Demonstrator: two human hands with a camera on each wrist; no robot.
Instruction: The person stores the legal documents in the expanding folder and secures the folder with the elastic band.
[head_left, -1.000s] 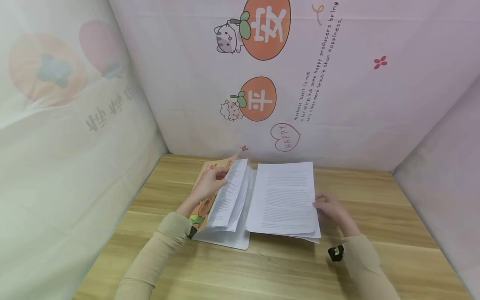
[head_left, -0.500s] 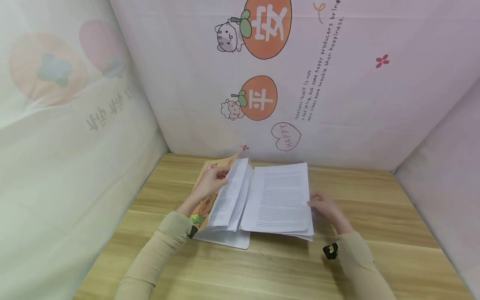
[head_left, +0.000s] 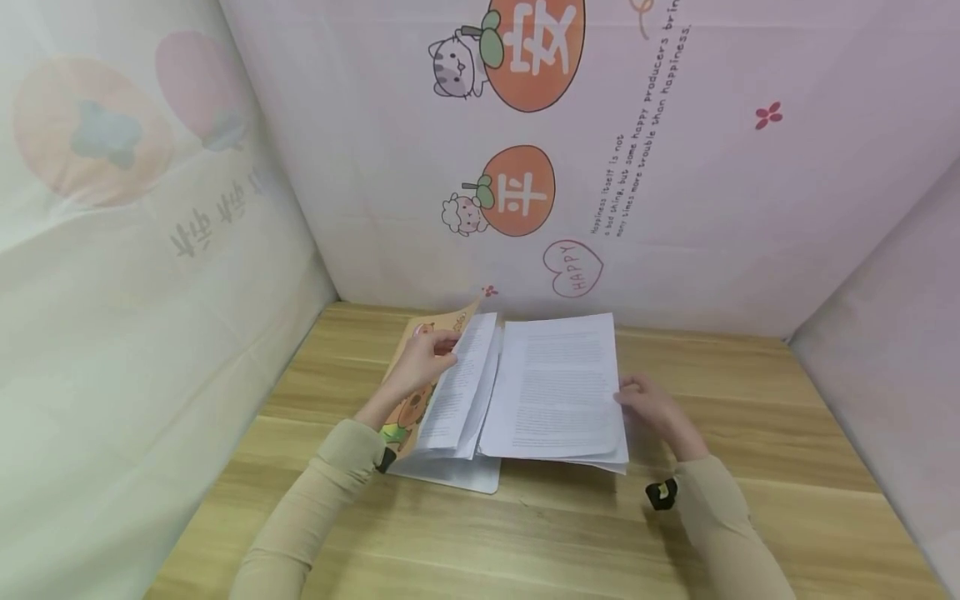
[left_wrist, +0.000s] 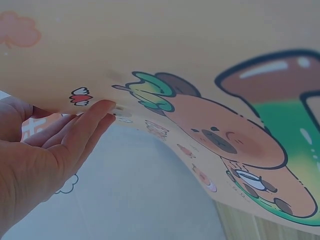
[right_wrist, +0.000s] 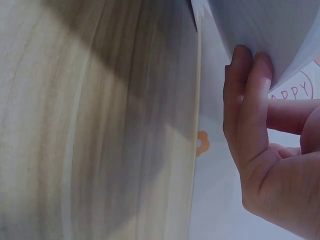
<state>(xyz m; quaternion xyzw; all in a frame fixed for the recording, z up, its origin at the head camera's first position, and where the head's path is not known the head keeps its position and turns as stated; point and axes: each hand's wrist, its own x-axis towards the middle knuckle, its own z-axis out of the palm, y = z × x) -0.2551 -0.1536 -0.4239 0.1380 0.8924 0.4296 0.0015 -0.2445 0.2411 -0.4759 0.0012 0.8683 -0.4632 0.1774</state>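
Note:
In the head view, a folder with an orange cartoon cover stands partly raised on the table, several printed sheets inside it. My left hand grips the cover near its free edge; the left wrist view shows the capybara drawing on the cover beside the fingers. To the right, a stack of printed paper is tilted above the table, its left edge against the folder's opening. My right hand pinches the stack's right edge, with fingertips on the paper in the right wrist view.
The wooden table runs beneath both arms. A white printed cloth hangs behind it, and another cloth closes off the left side. Each sleeve has a small black device at the wrist, such as the right one.
My right hand has moved a little left with the paper stack, bringing it closer to the folder. The left hand keeps its hold on the cover almost unmoved.

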